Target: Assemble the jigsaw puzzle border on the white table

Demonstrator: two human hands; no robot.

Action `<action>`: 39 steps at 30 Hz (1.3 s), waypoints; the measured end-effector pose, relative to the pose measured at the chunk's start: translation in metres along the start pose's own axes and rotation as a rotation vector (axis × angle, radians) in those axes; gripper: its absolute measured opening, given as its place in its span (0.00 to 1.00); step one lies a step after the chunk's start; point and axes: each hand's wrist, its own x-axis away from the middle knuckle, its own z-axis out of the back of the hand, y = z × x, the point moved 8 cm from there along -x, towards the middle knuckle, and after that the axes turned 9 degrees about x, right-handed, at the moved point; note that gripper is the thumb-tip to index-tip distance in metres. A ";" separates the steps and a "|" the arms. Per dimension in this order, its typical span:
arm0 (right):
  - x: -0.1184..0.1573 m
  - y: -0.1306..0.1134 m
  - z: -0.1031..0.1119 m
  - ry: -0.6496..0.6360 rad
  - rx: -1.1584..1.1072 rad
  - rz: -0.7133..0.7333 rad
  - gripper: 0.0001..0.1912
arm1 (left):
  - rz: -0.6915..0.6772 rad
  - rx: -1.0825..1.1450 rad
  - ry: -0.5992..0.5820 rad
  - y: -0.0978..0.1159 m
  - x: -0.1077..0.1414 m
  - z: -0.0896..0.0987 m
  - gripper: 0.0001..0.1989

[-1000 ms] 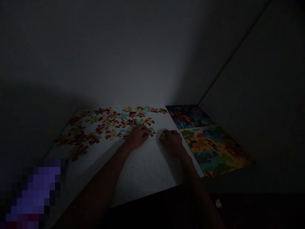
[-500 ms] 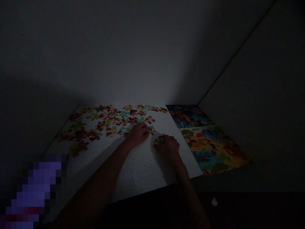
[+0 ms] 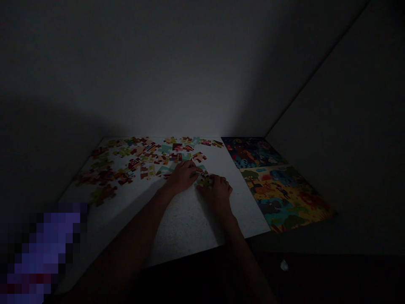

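In the dim head view my left hand (image 3: 183,176) rests on the white table with its fingers bent, its fingertips on a pale teal puzzle piece (image 3: 203,169). Most of that piece's near side is hidden under the fingers. Close beside it, my right hand (image 3: 217,192) grips a green puzzle piece (image 3: 206,182) between thumb and fingers. The green piece lies right up against the near edge of the teal one; whether they interlock I cannot tell. Just left of my left hand are more joined-looking puzzle pieces (image 3: 164,170), partly covered by it.
Many loose puzzle pieces (image 3: 106,173) spread over the left and back of the white table (image 3: 180,228). Two finished-looking animal pictures, a dark one (image 3: 253,153) and a yellow one (image 3: 281,194), lie along the right side. Walls stand behind and to the right.
My right hand has moved left and slightly away from me, carrying the green puzzle piece up to the teal piece. My left hand has stayed nearly in place.
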 end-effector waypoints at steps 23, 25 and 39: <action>-0.002 -0.007 0.002 0.056 0.059 0.026 0.28 | 0.013 0.003 -0.003 0.001 -0.001 -0.001 0.14; -0.002 -0.009 0.003 0.069 0.067 0.032 0.28 | 0.008 0.001 0.008 0.001 -0.001 -0.001 0.13; -0.004 -0.011 -0.004 0.098 0.108 0.092 0.28 | 0.006 -0.004 0.003 -0.001 -0.003 -0.002 0.12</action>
